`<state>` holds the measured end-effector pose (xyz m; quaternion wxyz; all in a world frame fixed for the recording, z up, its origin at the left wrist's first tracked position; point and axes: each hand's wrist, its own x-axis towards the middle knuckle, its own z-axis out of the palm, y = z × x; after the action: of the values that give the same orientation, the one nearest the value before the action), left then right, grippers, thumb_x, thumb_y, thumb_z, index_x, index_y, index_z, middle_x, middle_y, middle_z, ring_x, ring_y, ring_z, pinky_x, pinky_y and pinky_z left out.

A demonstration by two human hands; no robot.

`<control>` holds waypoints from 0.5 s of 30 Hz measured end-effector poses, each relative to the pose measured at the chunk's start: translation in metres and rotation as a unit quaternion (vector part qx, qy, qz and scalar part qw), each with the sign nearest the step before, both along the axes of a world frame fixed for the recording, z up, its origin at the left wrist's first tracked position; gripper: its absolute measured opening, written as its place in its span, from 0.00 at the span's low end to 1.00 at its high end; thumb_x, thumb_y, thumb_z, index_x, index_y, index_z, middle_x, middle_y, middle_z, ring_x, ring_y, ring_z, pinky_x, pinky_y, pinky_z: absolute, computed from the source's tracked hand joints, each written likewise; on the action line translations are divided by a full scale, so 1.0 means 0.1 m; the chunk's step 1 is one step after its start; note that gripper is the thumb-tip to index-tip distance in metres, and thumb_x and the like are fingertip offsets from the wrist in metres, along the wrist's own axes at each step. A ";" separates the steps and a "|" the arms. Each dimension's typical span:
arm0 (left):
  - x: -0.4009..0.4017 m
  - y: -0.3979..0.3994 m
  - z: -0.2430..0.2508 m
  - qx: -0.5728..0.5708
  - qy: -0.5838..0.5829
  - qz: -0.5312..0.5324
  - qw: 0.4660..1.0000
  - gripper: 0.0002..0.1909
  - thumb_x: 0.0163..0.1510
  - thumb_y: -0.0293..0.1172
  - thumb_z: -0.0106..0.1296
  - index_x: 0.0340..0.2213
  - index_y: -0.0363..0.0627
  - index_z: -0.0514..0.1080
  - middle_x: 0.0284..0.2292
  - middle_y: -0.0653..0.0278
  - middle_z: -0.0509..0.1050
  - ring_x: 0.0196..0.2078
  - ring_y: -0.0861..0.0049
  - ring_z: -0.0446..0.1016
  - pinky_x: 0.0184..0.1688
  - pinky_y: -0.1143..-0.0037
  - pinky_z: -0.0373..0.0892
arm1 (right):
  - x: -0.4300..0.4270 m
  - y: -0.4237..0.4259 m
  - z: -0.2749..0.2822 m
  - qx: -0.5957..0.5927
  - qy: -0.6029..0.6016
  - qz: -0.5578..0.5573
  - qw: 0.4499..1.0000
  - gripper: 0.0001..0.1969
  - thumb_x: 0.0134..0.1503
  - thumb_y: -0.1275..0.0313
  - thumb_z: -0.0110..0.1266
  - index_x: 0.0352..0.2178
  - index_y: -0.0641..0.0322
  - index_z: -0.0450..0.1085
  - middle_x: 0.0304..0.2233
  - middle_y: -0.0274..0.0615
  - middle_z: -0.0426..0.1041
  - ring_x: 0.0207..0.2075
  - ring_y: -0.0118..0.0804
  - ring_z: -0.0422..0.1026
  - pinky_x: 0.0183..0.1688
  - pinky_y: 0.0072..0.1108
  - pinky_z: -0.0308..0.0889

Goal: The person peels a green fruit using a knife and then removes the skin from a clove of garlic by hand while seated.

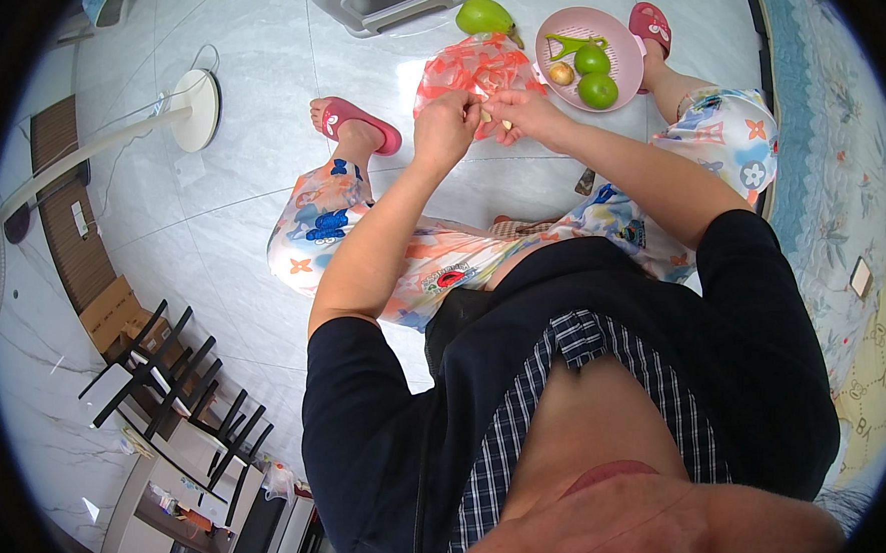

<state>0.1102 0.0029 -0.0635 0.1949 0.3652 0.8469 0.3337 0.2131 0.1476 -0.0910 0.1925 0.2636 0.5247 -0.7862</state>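
Both my hands meet over a red-and-white plastic bag [470,68] on the floor between my feet. My right hand [532,118] keeps small pale garlic cloves [507,124] in its curled fingers. The fingertips of my left hand [444,130] are pinched against those of the right, at another pale clove [486,115]. Fingers partly cover the cloves. Just right of the bag stands a pink colander [550,27]. In it lie two round green fruits [597,90], a green peeler [568,45] and a small tan bulb or onion [562,73].
A large green gourd-like vegetable [482,17] lies behind the bag. Beyond it is a grey plastic stool [387,1]. A white fan base [195,109] with a cord stands at left. A bed with a floral cover [829,181] borders the right. Stacked chairs [170,373] are at lower left.
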 end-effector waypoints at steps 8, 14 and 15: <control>-0.04 -0.01 -0.07 0.009 -0.047 0.028 0.998 0.07 0.50 0.31 0.51 0.27 0.40 0.73 0.24 0.54 0.75 0.25 0.62 0.74 0.28 0.68 0.69 | 0.00 0.00 -0.03 -0.053 0.029 -0.059 0.996 0.13 0.60 0.67 0.47 0.40 0.65 0.68 0.34 0.41 0.73 0.28 0.27 0.73 0.32 0.20 0.72; -0.03 0.01 -0.01 -0.005 -0.061 0.044 0.997 0.07 0.50 0.30 0.52 0.29 0.39 0.73 0.25 0.54 0.75 0.26 0.61 0.74 0.28 0.68 0.69 | 0.00 0.01 0.01 -0.073 0.011 -0.070 0.995 0.13 0.60 0.67 0.46 0.41 0.66 0.67 0.34 0.44 0.73 0.28 0.28 0.73 0.32 0.20 0.72; -0.03 0.01 -0.02 -0.005 -0.061 0.044 0.997 0.07 0.50 0.30 0.52 0.29 0.39 0.73 0.25 0.54 0.75 0.26 0.61 0.74 0.28 0.68 0.69 | 0.00 0.01 0.00 -0.089 0.007 -0.066 0.994 0.13 0.60 0.67 0.46 0.41 0.66 0.67 0.34 0.44 0.73 0.28 0.29 0.73 0.32 0.20 0.71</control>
<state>0.1071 0.0036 -0.0660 0.2333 0.3056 0.8503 0.3595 0.2133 0.1489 -0.0906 0.1598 0.2739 0.4356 -0.8425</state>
